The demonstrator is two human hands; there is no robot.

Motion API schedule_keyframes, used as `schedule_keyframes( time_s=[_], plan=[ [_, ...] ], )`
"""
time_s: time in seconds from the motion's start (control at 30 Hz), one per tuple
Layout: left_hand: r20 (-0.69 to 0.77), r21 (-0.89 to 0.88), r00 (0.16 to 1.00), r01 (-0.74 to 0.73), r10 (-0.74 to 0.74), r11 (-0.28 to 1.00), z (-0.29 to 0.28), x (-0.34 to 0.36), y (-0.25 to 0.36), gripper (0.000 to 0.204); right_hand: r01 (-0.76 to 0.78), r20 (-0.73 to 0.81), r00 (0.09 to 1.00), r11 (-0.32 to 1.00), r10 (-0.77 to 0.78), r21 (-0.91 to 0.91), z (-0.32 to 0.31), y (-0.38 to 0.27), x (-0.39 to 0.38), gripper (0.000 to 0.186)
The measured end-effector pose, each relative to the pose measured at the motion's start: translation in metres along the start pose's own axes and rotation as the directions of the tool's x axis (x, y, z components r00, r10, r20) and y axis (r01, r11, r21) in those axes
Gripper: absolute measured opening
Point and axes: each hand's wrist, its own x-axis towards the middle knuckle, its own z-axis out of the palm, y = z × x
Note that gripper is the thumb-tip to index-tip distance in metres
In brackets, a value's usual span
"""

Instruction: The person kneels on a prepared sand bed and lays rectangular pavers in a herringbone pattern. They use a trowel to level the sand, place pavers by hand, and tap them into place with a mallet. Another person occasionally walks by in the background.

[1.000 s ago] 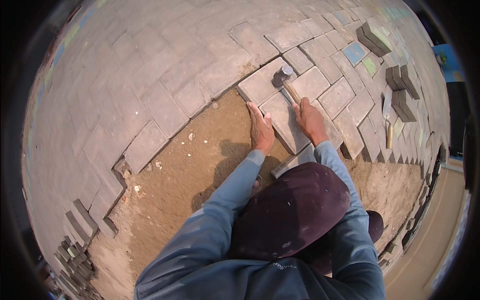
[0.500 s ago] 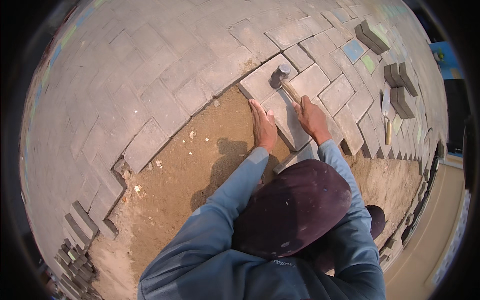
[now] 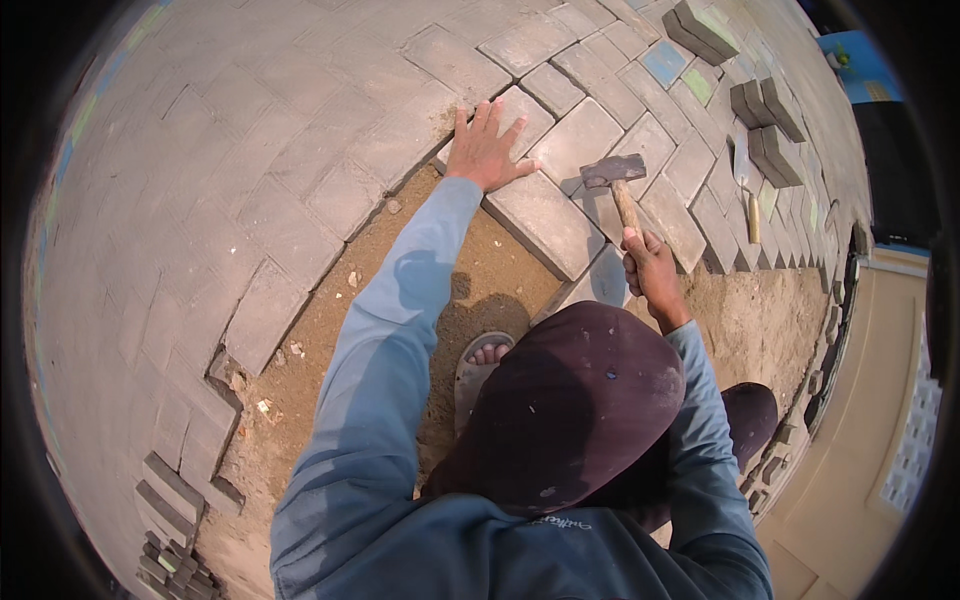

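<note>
My left hand (image 3: 487, 148) lies flat with spread fingers on a grey paving block (image 3: 526, 108) at the edge of the laid paving. My right hand (image 3: 652, 272) is wrapped round the wooden handle of a hammer (image 3: 613, 171). Its dark metal head is raised over the pavers to the right of my left hand. Just below my left hand, another paving block (image 3: 548, 222) borders the bare sand (image 3: 495, 245), its near side showing. Part of the block under my left hand is hidden by the palm.
Stacked pavers (image 3: 768, 110) stand at the right, beside a trowel (image 3: 754, 205) with a wooden handle. Farther off is another pair of blocks (image 3: 702, 30). Small blocks (image 3: 175, 570) are piled at the lower left. My sandalled foot (image 3: 473, 375) rests on the sand.
My left hand has moved up from the block's near side onto its top and spread out. The hammer has lifted off the block and swung right, its head turned sideways.
</note>
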Motion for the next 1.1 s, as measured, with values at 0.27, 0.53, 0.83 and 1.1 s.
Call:
schedule_keyframes(
  time_s=[0.27, 0.53, 0.83, 1.1],
  plan=[
    [-0.187, 0.051, 0.979, -0.074, 0.083, 0.996, 0.031, -0.002, -0.005, 0.061, -0.066, -0.156, 0.987, 0.990, 0.046, -0.124, -0.108, -0.064, -0.097, 0.035],
    [-0.191, 0.042, 0.974, -0.117, 0.123, 0.992, 0.024, -0.003, -0.018, 0.061, -0.189, -0.454, 0.891, 0.896, -0.016, -0.402, -0.246, -0.061, -0.165, 0.032],
    [-0.136, -0.054, 0.989, 0.043, -0.050, 0.998, 0.040, -0.160, -0.025, 0.067, -0.401, -0.570, 0.794, 0.887, 0.212, -0.229, -0.358, 0.200, -0.239, 0.038],
    [-0.232, 0.000, 0.936, 0.272, -0.265, 0.962, 0.022, -0.241, -0.052, 0.050, -0.716, -0.387, 0.685, 0.470, 0.617, -0.517, -0.270, 0.277, -0.255, 0.034]
  ],
)
